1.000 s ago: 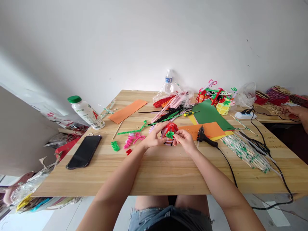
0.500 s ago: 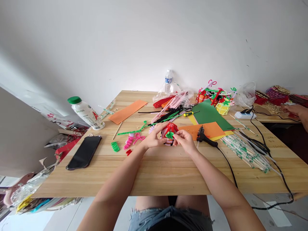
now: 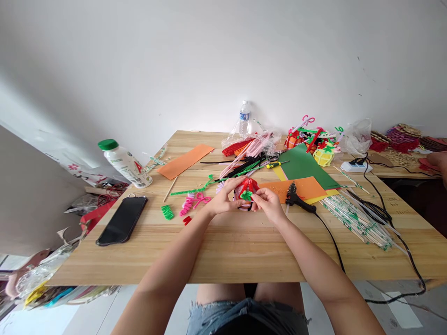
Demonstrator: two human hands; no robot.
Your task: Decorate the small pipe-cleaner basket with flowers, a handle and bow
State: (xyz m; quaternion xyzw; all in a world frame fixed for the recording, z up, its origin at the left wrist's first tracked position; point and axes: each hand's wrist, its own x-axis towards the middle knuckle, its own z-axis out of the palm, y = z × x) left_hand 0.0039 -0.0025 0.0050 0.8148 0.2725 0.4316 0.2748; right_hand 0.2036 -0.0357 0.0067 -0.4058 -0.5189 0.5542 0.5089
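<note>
A small pipe-cleaner craft, red on top with a green piece on its front, stands between my two hands at the middle of the table. My left hand wraps round its left side, thumb near the green piece. Thumb and fingertips of my right hand pinch at the right edge of the green piece. Left of my hands lie a green coil, pink coils and a small red piece. A black glue gun rests on orange card to the right.
A phone and a white bottle are at the left. Behind my hands lie pipe cleaners and a screwdriver. Wrapped sticks, a power strip and a cable are on the right. Another person's hand shows at the right edge.
The other person's hand at the right edge has drawn back to the right. My own hands and the craft look almost unmoved.
</note>
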